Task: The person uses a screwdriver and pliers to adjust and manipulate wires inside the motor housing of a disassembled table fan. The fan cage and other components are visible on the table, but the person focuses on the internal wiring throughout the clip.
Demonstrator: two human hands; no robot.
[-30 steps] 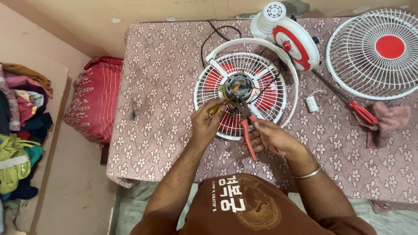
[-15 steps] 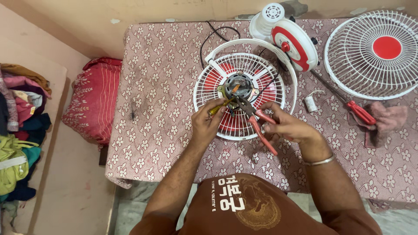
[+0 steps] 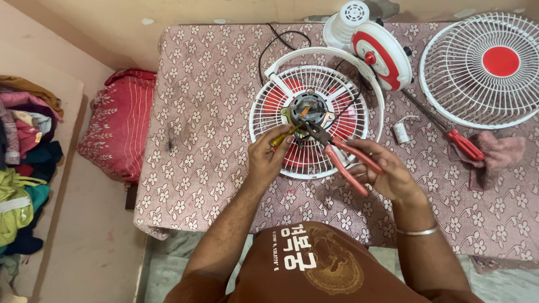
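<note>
1. We see the right hand (image 3: pixel 387 177) in the middle of the frame; its fingers are curled around the red handles of the pliers (image 3: pixel 342 157); the handles are spread apart a little.
2. A second ago the pliers hung lower, pointing down; now their tip has come up to the grey motor (image 3: pixel 307 108), so the work at the motor looks ready to go on.
3. The left hand (image 3: pixel 269 157) sits just left of center; it is closed around a yellow-handled screwdriver (image 3: pixel 285 136), whose tip points at the motor; it has hardly moved.
4. The motor sits in the middle of the white fan guard (image 3: pixel 314 120), in the upper middle of the frame, on the flowered tablecloth (image 3: pixel 208 112).
5. In the upper right lies a second guard (image 3: pixel 483 67) with a red center; below it a red-handled screwdriver (image 3: pixel 463 145) rests by a pink rag (image 3: pixel 499 157).
</note>
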